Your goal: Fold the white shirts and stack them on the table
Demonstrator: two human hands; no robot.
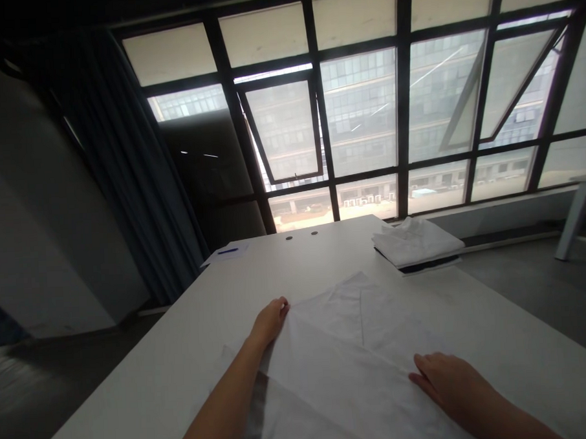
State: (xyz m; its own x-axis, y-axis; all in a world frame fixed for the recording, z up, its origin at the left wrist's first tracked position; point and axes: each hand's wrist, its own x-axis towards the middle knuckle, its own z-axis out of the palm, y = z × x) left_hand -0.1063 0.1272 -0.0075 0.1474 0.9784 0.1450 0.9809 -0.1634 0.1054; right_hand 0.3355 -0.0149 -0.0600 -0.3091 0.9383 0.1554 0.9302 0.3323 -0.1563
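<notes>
A white cloth garment (328, 367) lies spread over the near part of the white table (190, 321), with creases and a seam line showing; its kind is hard to make out. My left hand (271, 321) pinches its upper left edge and lifts that edge a little, leaving a shadow beneath. On the other side, my right hand (440, 375) pinches the right edge between thumb and fingers. The cloth is drawn fairly taut between both hands, and its lower part runs out of view at the bottom.
A stack of folded garments (418, 243), white with a dark layer, sits at the table's far right edge. Paper with a blue pen (228, 251) lies at the far left corner. Two dark round table inserts (314, 233) are near the back edge. Beyond stand windows and a blue curtain (121, 175).
</notes>
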